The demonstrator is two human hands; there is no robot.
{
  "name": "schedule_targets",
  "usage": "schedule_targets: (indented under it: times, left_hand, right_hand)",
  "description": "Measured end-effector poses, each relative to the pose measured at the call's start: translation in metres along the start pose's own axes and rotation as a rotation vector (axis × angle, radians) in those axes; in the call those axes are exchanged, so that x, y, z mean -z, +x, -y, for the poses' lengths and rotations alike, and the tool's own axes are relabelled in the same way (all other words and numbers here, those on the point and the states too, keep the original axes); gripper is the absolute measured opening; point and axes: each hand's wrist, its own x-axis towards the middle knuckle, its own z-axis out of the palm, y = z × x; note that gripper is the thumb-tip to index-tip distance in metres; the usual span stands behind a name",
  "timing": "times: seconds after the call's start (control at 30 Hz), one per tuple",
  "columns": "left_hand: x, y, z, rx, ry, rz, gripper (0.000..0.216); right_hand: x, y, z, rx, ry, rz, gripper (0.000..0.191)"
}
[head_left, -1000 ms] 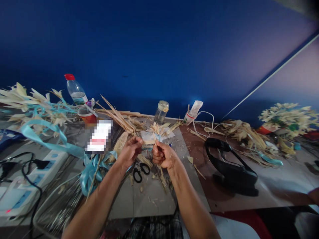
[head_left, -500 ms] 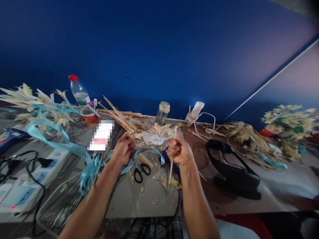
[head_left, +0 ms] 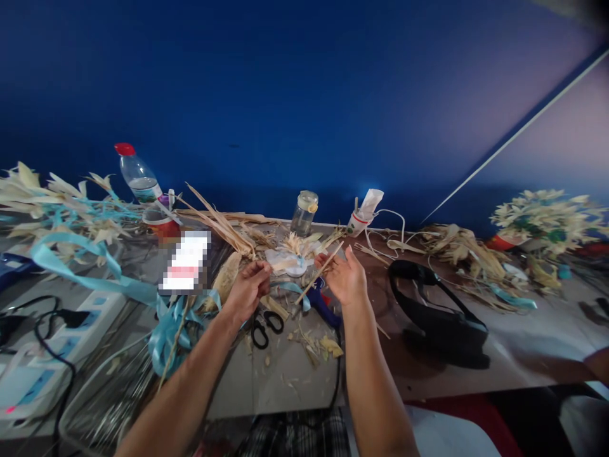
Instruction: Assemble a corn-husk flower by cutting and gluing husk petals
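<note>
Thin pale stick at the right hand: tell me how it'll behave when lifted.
The thin pale stick looks straight, without sagging, so it is probably stiff. Being slender, it is likely light, and may snap if bent hard.

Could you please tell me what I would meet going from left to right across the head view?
White power strip, pixelated phone screen, left hand pinching a pale strip, clear lidded bottle, right hand, black strapped device, pale flower arrangement.
</note>
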Motion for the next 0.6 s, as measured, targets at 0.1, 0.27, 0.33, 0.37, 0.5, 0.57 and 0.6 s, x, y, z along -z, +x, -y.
schedule_targets:
  times: [0.1, 0.27, 0.33, 0.37, 0.5, 0.57, 0.6]
  left_hand:
    - [0.001, 0.0, 0.002, 0.004, -0.006, -0.003, 0.029]
    - [0.002, 0.001, 0.005, 0.001, 0.012, -0.002, 0.029]
    - [0.002, 0.001, 0.006, -0.018, 0.04, -0.012, 0.029]
    - [0.002, 0.001, 0.006, -0.031, 0.059, -0.021, 0.029]
    - [0.003, 0.001, 0.008, -0.081, 0.155, -0.058, 0.028]
    - [0.002, 0.001, 0.01, -0.086, 0.205, -0.046, 0.028]
    - [0.001, 0.001, 0.01, -0.08, 0.233, -0.034, 0.028]
  right_hand:
    - [0.004, 0.008, -0.008, 0.059, -0.07, -0.113, 0.029]
    - [0.005, 0.01, -0.02, 0.426, -0.618, -0.328, 0.038]
    - [0.0, 0.005, -0.026, 0.513, -0.75, -0.257, 0.032]
    - [-0.005, 0.002, -0.029, 0.494, -0.762, -0.175, 0.027]
    - [-0.026, -0.013, -0.05, 0.161, -0.704, 0.214, 0.022]
    - [-0.033, -0.018, -0.06, 0.136, -0.684, 0.273, 0.023]
    - [-0.036, -0.019, -0.065, 0.165, -0.682, 0.26, 0.023]
